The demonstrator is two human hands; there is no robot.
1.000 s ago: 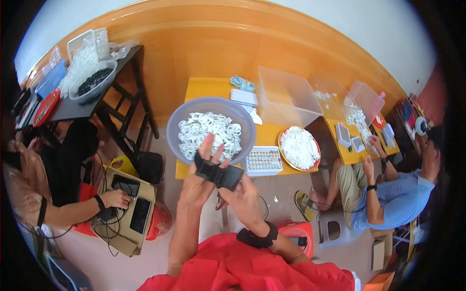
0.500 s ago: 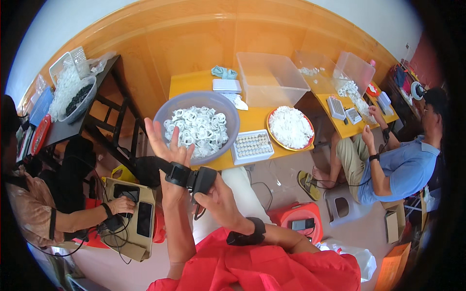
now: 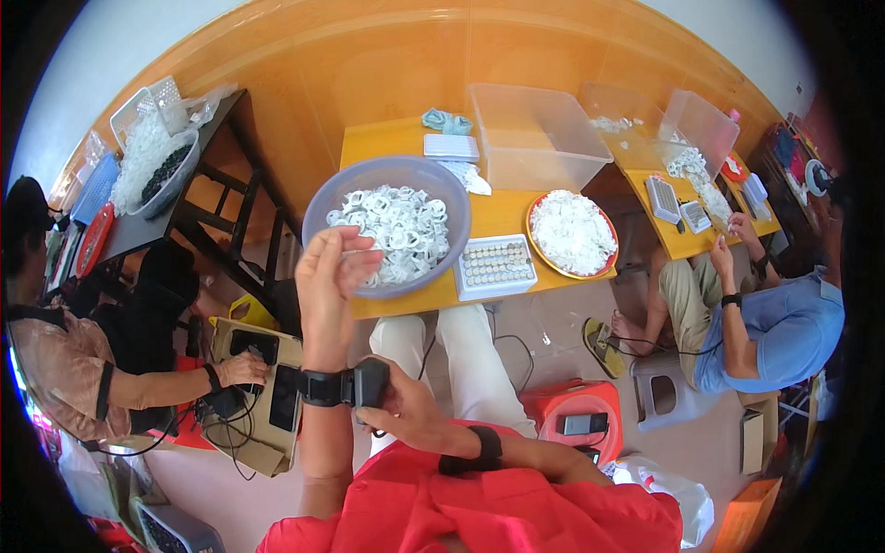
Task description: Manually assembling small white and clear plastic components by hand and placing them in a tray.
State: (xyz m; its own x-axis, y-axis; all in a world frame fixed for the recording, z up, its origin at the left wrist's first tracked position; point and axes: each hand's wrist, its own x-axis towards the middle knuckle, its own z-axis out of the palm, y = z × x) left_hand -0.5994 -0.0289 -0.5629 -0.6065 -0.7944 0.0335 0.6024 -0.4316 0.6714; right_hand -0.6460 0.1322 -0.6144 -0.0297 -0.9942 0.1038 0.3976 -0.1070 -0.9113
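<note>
My left hand (image 3: 334, 267) is raised in front of the near left rim of the lavender basin (image 3: 312, 217), its fingers loosely bent and apart with nothing in them. Around my left wrist runs a black strap (image 3: 323, 388) bearing a boxy black wrist device (image 3: 371, 382). My right hand (image 3: 406, 398) grips that device from its right side. White ring-shaped plastic parts (image 3: 406, 221) fill much of the basin. To its right are a white tray with rows of small round pieces (image 3: 496, 267) and a red-rimmed plate (image 3: 616, 258) heaped with small white pieces (image 3: 572, 230).
A clear plastic bin (image 3: 544, 138) stands at the back of the yellow table (image 3: 406, 300). A red stool (image 3: 576, 405) holding a dark device is at my right. One person sits at left by an open cardboard box (image 3: 277, 456); another works at the right table (image 3: 678, 241).
My left hand has turned upright, its spread fingers now bent toward the right. Both wrists sit slightly lower, and my right hand still holds the wrist device. The whole view has shifted slightly.
</note>
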